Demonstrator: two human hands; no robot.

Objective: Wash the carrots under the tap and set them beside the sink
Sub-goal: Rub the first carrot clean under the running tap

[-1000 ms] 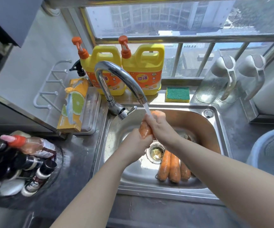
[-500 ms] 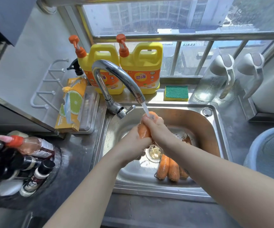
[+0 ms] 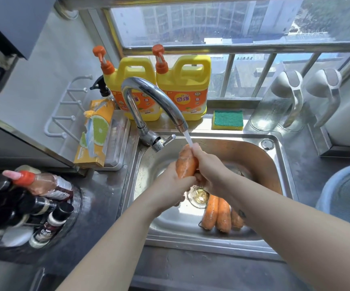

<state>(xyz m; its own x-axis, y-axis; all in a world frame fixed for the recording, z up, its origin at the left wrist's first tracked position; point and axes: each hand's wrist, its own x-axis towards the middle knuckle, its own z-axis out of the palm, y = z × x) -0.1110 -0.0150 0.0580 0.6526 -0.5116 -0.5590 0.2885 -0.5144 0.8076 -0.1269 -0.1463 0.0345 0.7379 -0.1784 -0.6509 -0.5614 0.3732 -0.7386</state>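
The sink (image 3: 169,221) lay under both my hands, the tap (image 3: 155,91) running just above them. My left hand (image 3: 169,185) was curled round the lower end of the carrot (image 3: 185,164). My right hand (image 3: 209,169) had slid up to its tip, fingers wrapped there beneath the stream (image 3: 188,139), baring more flank than a second before. I judged the scrubbing unfinished. Three other carrots (image 3: 216,213) waited below my right wrist.
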